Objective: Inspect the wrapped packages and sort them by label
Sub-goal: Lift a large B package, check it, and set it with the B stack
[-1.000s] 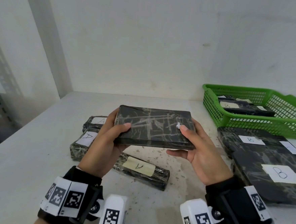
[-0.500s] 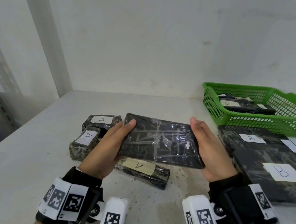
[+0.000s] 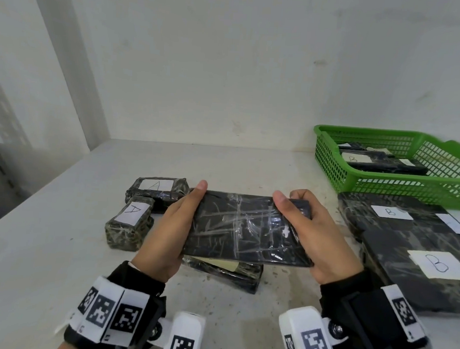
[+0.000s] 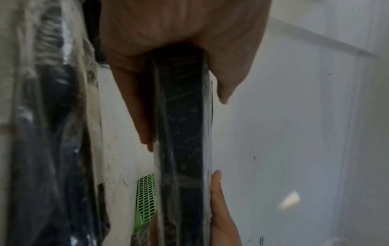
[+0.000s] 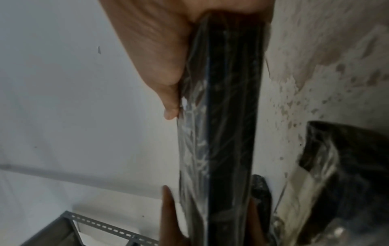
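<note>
A flat black package (image 3: 244, 228) wrapped in clear film is held above the table, its top face showing no label. My left hand (image 3: 177, 225) grips its left end, thumb on top and fingers underneath. My right hand (image 3: 305, 228) grips the right end the same way. In the left wrist view the package's edge (image 4: 183, 133) runs between my thumb and fingers; the right wrist view shows the package's edge (image 5: 227, 124) too. Three packages labelled A lie below and to the left: a block (image 3: 129, 223), a second one (image 3: 158, 189) behind it, and a long one (image 3: 227, 273) partly hidden under the held package.
A green basket (image 3: 402, 183) at the back right holds B-labelled packages. Large black packages labelled B (image 3: 419, 258) are stacked on the table at the right. The white table (image 3: 41, 243) meets a wall behind. A metal shelf upright stands at the far left.
The held package has tilted from edge-on to flat and come lower and nearer. Both hands shifted grip along its ends, thumbs now further toward the far edge.
</note>
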The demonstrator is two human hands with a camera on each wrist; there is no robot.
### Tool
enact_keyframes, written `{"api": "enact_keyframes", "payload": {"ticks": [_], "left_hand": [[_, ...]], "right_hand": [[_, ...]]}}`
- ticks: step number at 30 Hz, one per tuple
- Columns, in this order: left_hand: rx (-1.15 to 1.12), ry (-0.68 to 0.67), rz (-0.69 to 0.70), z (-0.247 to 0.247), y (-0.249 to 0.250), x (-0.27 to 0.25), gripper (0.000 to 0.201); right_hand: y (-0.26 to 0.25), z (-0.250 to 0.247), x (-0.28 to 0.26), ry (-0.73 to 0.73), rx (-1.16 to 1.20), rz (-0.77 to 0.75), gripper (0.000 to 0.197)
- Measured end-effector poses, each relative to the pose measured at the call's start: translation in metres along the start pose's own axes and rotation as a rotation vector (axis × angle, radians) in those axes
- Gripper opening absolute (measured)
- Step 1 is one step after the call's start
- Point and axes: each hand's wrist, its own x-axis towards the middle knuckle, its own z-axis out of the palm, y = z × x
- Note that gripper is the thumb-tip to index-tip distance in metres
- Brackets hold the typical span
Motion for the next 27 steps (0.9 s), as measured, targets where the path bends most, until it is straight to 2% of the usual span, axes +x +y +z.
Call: {"api": "enact_keyframes", "payload": {"ticks": [4,6,11,17,23,27], "left_hand": [[0.005,0.047,0.013,-0.004,-0.0029,0.0026,0.081],[0.024,0.075,0.018,-0.0062,-0.0055,0.0046,0.096],[0.009,0.05,0.014,0.0006,-0.0076,0.0038,0.068],[-0.031,0.021,0.025,-0.0053,-0.002,0.0016,0.057],[-0.066,-0.059,0.05,-0.006,-0.0017,0.0031,0.059],[-0.105,-0.062,0.073,-0.0076,-0.003,0.0045,0.053]], "right_hand": [[-0.001,0.0039,-0.0028,0.012,-0.042,-0.05,0.058],[-0.0005,0.0032,-0.0028,0.001,-0.074,-0.05,0.057],[0.003,0.0,-0.0007,0.004,-0.076,-0.048,0.055],[-0.0007,-0.0011,-0.0019,-0.107,-0.102,-0.016,0.074],[0.0013,-0.0006,-0.001,0.035,-0.045,-0.071,0.076],[-0.0025,-0.0029,-0.0024,-0.071,-0.045,-0.085,0.078]]}}
